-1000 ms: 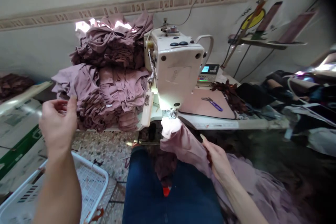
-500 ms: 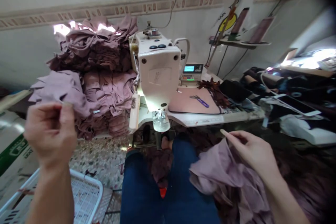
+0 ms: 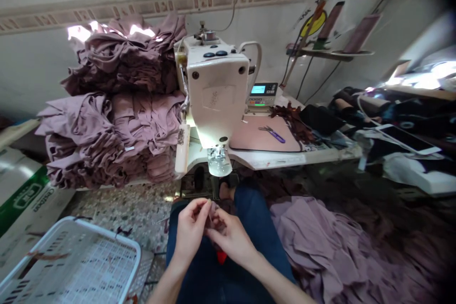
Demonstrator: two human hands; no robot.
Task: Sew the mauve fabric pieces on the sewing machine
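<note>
Just together over the denim lap (image 3: 258, 221): left hand (image 3: 190, 230), right hand (image 3: 230, 242), fingers (image 3: 203, 206) pinching a small mauve fabric scrap (image 3: 215, 216).

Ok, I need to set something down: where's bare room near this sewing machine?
The speckled floor between the fabric stacks and the white basket is free, plus a narrow table strip below the pink mat. Crowded: around the phone right of the mat, and the fabric heap.

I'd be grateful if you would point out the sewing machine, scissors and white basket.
sewing machine (image 3: 215, 97), head view, front casing
scissors (image 3: 278, 137), head view, purple handle
white basket (image 3: 103, 231), head view, rim
</note>
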